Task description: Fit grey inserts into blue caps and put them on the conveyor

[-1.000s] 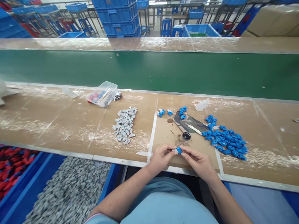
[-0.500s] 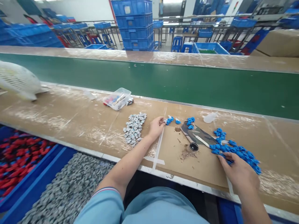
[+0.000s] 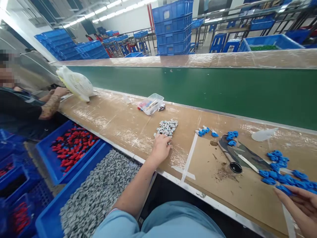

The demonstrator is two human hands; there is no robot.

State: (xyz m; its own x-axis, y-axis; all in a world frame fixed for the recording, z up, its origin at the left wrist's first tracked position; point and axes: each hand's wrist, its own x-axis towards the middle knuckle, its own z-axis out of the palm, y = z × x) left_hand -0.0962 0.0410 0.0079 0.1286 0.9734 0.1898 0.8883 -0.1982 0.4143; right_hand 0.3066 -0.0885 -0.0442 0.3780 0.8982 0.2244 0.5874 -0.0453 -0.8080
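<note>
My left hand point(image 3: 160, 147) rests palm down on the near edge of a small heap of grey parts point(image 3: 166, 127) on the brown table point(image 3: 119, 122); its fingertips are hidden, so I cannot tell if it grips one. At the bottom right corner, my right hand point(image 3: 299, 206) touches the pile of blue parts point(image 3: 282, 172) with its fingers spread. A few assembled blue-and-white pieces point(image 3: 204, 131) lie between the two piles. A dark patterned mat point(image 3: 244, 155) carries a white-handled tool point(image 3: 247, 162) and a small black cap point(image 3: 235, 167).
A green conveyor belt point(image 3: 198, 89) runs behind the table. A clear plastic box point(image 3: 151, 103) and a white bottle point(image 3: 264, 134) stand near it. Blue bins of grey parts point(image 3: 99, 195) and red parts point(image 3: 71, 145) sit below left. Another person's forearms point(image 3: 51, 102) and a white fan point(image 3: 75, 82) are far left.
My left hand moved from the assembled blue pieces to the grey heap. My right hand stayed at the blue pile. The view swung left, revealing the other person.
</note>
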